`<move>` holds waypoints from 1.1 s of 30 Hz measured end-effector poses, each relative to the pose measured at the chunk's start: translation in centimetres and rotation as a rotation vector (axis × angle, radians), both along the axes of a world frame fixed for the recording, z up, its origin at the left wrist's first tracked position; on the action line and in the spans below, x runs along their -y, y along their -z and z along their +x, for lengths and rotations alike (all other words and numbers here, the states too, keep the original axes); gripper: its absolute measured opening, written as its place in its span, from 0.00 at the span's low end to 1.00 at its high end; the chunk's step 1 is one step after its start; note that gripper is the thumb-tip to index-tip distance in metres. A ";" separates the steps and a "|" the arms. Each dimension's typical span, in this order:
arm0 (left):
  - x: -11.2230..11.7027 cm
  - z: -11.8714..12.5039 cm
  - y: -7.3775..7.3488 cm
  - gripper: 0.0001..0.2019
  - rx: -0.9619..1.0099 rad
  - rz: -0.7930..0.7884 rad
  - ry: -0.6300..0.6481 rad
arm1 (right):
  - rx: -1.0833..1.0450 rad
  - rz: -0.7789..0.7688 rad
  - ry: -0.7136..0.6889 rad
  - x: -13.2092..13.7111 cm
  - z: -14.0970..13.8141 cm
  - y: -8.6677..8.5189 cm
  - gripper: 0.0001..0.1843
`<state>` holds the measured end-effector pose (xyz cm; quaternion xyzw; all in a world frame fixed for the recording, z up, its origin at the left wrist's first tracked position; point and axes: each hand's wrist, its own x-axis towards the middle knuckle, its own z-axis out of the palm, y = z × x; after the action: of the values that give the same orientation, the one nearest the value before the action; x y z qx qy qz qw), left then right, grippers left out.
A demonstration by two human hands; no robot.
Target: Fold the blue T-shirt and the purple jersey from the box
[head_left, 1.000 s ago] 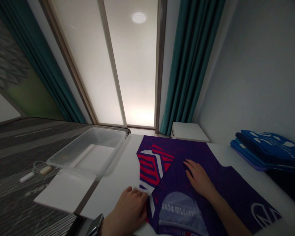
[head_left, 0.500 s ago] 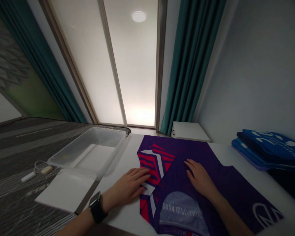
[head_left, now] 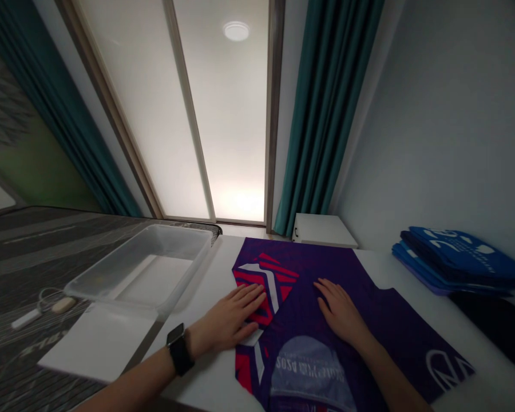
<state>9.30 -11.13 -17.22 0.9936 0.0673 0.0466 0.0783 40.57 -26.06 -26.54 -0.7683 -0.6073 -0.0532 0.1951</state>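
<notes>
A purple T-shirt [head_left: 360, 320] with red and white stripes lies on the white table [head_left: 206, 349], its left side folded over. A grey arch-shaped patch with printed lettering shows near its lower part. My left hand [head_left: 234, 317], a dark watch [head_left: 180, 349] on its wrist, rests flat on the striped fold with the fingers stretched out. On the plain purple cloth to the right lies my right hand [head_left: 341, 312], fingers extended and thumb apart. Neither hand grips the cloth.
To the left stands a translucent plastic bin [head_left: 141, 269], with a white board [head_left: 98, 340] in front of it. Folded blue shirts [head_left: 463, 257] are stacked at the right, beside dark cloth [head_left: 493, 326]. A small white cabinet [head_left: 324, 229] stands beyond the table.
My left hand has slid slightly further onto the striped fold. My right hand stays flat on the cloth. The whole view has shifted a little, so things appear further left.
</notes>
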 end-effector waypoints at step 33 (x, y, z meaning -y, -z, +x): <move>-1.8 3.5 4.2 0.32 0.081 0.126 -0.169 | 0.017 -0.141 0.016 0.3 -1.2 -2.0 0.27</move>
<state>12.76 -9.28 -21.47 0.9846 0.1445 0.0973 0.0141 39.34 -26.33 -24.54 -0.7846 -0.6049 -0.0184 0.1347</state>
